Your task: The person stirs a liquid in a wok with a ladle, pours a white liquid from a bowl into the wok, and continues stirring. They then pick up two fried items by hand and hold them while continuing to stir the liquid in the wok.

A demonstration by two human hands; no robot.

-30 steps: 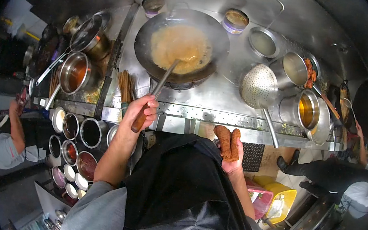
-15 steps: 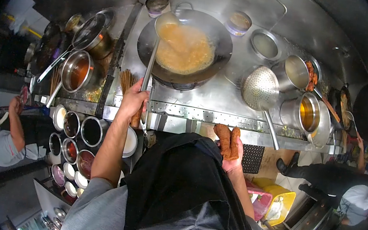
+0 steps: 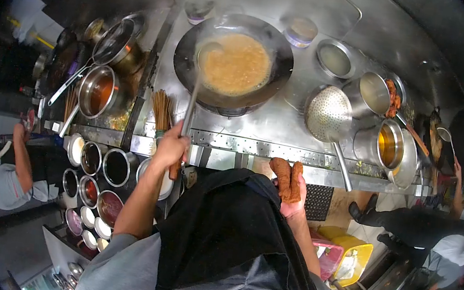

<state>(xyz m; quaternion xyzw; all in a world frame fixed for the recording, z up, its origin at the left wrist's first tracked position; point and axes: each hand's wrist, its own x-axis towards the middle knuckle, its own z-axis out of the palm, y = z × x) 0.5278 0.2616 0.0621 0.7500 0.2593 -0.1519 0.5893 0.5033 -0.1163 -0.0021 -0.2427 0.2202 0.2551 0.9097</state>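
Note:
My left hand (image 3: 171, 150) is closed around the long handle of a metal ladle (image 3: 192, 102), whose brown grip end shows below my fingers. The ladle's blurred bowl is inside the wok (image 3: 181, 66), at the left edge of a light brown bubbling liquid (image 3: 239, 65). Steam rises over the wok. Close to this hand stands a bamboo brush (image 3: 161, 110). In front of my apron, my right hand (image 3: 295, 206) is wrapped round a brown, rough-surfaced folded cloth (image 3: 284, 179), near the stove's front edge. Part of that hand is hidden behind the cloth.
A perforated strainer (image 3: 329, 113) lies right of the wok, beside metal pots (image 3: 371, 92). Sauce pots (image 3: 98, 91) stand left. Several ingredient containers (image 3: 117, 165) sit at lower left. Yellow and pink bins (image 3: 355, 264) are at lower right. Two other people are at the sides.
The ladle's bowl has dropped from the wok's upper left rim down towards the liquid. My left hand has moved slightly lower. My right hand looks unmoved. More steam hangs behind the wok.

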